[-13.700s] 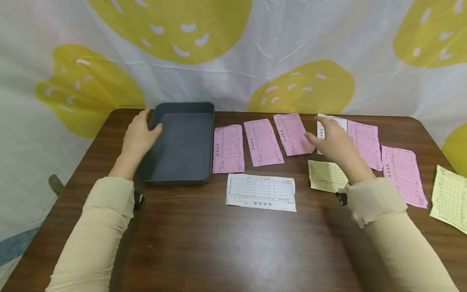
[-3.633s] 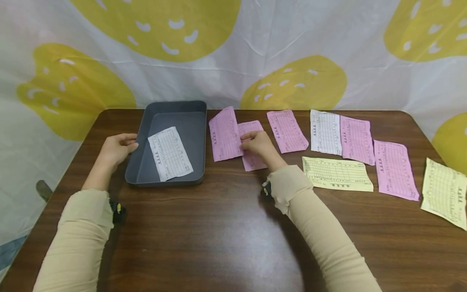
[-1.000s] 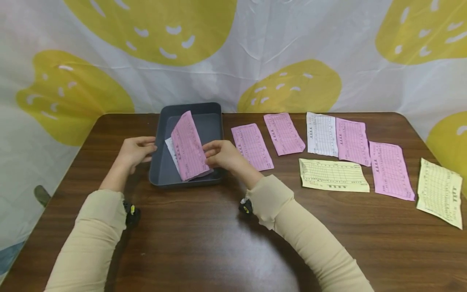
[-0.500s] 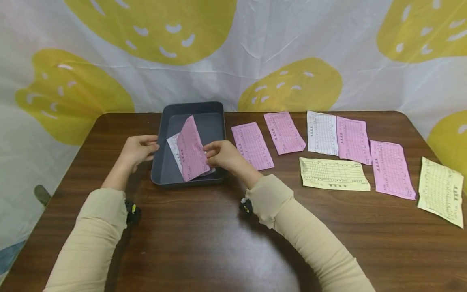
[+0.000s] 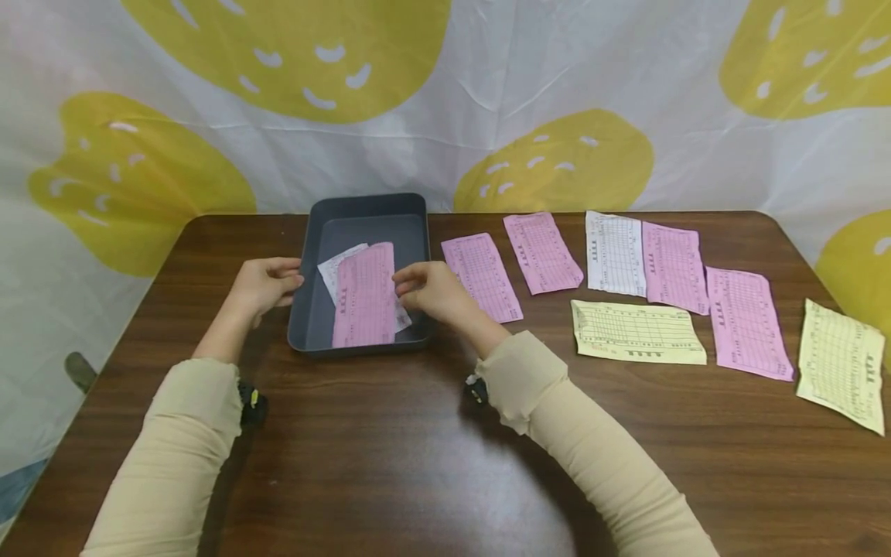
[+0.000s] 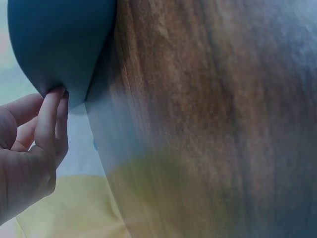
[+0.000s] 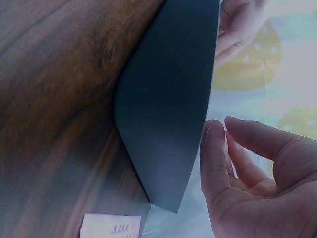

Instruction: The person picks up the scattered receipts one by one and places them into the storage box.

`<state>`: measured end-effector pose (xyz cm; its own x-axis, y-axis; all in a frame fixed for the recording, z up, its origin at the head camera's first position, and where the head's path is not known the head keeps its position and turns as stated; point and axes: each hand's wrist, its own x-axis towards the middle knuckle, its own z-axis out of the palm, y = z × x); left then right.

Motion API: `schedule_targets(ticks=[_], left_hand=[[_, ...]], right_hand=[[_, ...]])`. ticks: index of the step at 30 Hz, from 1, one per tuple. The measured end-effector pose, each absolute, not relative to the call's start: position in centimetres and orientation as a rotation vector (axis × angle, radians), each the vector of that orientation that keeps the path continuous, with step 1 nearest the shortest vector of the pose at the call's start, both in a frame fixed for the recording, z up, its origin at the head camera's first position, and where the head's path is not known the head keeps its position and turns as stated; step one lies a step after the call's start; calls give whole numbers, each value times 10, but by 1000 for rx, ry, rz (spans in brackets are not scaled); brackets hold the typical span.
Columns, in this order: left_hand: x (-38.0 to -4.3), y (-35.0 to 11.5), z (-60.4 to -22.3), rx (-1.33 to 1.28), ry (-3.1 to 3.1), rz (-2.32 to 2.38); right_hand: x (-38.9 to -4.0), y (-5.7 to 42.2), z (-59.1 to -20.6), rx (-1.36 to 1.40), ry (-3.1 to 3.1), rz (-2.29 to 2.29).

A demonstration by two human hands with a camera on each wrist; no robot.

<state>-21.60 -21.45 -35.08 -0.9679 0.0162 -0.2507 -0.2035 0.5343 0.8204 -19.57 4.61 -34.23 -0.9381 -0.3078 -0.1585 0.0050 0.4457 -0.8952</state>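
A dark grey rectangular tray [image 5: 323, 232] stands on the table with a white printed slip [image 5: 330, 272] lying in it. A pink printed slip [image 5: 365, 298] lies over the white one, covering much of it. My left hand [image 5: 261, 290] pinches the tray's left rim between thumb and fingers, as the left wrist view shows at the tray wall [image 6: 59, 49]. At the opposite rim is my right hand [image 5: 435, 294], thumb and forefinger slightly apart with nothing between them; its fingertips [image 7: 215, 131] are right by the tray wall in the right wrist view.
Right of the tray lie a pink slip [image 5: 482, 278] and another pink slip [image 5: 543, 253]. Farther right are a white slip [image 5: 616, 254], two pink slips [image 5: 672, 267], a yellow slip [image 5: 638, 333] and a second yellow slip [image 5: 841, 365]. A patterned cloth [image 5: 529, 70] hangs behind the table.
Over the last seconds the right hand carried a pink slip from beside the tray into it. Since half a second ago it has let go, and the slip has settled onto the white one.
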Motion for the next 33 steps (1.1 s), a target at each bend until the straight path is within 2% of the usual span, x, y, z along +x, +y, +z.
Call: schedule_targets(ticks=[17,33], left_hand=[[-215,-215,-350,-171,2528,1410],[-215,-217,-352,-174,2532,1401]], right_hand=[[-210,101,-339,-196,2422,-1648],[-218,153,-343,109,2496,-1528]])
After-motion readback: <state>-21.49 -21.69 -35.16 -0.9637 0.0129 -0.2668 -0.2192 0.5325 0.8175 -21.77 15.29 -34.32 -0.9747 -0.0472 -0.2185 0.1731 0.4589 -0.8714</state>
